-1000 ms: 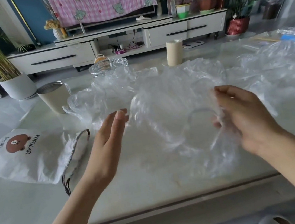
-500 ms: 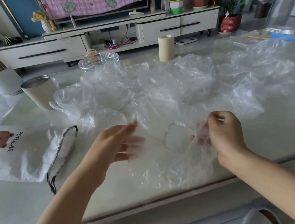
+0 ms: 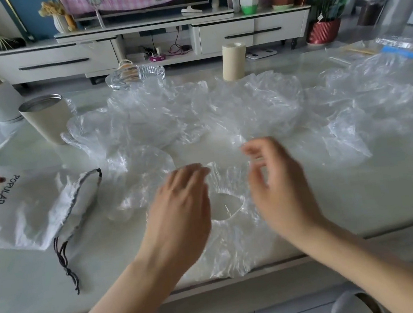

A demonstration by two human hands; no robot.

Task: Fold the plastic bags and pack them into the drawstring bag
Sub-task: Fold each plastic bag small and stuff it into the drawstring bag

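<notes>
- Left hand (image 3: 180, 205), fingers straight, is flat over the near bag (image 3: 231, 246). The right hand (image 3: 278, 186) is blurred and loosely curled, gripping nothing visible.
- Risk: the bag reaches the table's (image 3: 360, 203) near edge, so slick film might slide off or spring open.
- The bag is clear and crinkled, with its handle hole showing.
- Other bags (image 3: 195, 111) are heaped far; the drawstring bag (image 3: 26, 210) lies left.

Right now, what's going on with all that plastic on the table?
A person is working on a clear plastic bag lying at the near edge of the table. The left hand is over it with straight fingers. The right hand hovers beside it, too blurred to tell whether it grips anything. More crumpled plastic bags are heaped behind. The white drawstring bag lies flat to the left, untouched.
</notes>
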